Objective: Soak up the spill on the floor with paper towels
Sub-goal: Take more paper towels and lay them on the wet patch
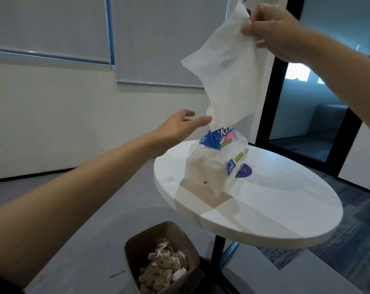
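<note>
A plastic pack of paper towels stands upright on a round white table. My right hand is raised high and pinches the top corner of a white paper towel. The sheet hangs down, and its lower end is still in the pack's opening. My left hand reaches toward the top of the pack with fingers apart, fingertips close to the sheet's lower end, holding nothing. No spill is visible on the floor.
A brown waste bin with several crumpled, stained paper towels stands on the grey carpet by the table's black leg. A white wall with roller blinds is behind, and a dark-framed glass door stands at the right.
</note>
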Available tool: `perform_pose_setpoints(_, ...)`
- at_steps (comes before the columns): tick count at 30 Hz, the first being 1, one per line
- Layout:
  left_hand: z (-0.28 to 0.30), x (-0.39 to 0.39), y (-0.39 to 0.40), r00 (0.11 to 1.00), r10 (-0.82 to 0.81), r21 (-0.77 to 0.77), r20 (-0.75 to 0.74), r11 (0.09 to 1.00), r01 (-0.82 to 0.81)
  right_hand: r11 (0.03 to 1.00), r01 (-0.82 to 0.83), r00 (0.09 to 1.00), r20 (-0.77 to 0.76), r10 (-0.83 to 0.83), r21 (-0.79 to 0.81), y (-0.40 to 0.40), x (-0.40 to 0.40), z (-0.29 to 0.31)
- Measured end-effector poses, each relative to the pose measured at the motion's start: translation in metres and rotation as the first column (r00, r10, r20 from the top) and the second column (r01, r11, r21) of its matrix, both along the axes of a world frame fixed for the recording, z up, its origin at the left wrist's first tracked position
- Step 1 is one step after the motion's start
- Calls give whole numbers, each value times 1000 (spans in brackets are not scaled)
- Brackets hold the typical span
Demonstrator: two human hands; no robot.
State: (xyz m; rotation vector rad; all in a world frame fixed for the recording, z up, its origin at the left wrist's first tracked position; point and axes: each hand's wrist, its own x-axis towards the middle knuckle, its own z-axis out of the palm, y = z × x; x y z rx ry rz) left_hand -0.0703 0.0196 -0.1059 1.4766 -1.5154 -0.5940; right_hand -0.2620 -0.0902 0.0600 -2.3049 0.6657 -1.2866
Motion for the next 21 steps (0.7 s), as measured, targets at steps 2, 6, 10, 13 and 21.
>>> perform_pose_setpoints(2, 6, -11, -9, 999, 12, 27, -47, 1000, -11, 1000, 30, 999, -13, -30, -4, -4, -5, 0)
perform_pose_setpoints(6, 10, -26, -27, 1000, 3, 75, 9, 997, -4, 981, 187, 982, 25, -186, -50, -9, -28, 2)
perform_pose_setpoints(10, 11, -28, -44, 994, 75, -28, 81, 997, -73, 933, 353, 936, 29, -352, -71, -9, -54, 3)
perform_pose_setpoints(13, 16, -28, -49, 993, 93, -74, 67, 993, -88, 932, 363, 931, -44, -363, 13, -12, -65, -6)
perform_pose_setpoints(21, 59, -35, -51, 992, 120, -197, 33, 974, -112, 841, 537, 785, -404, -470, 64, -23, -72, -40)
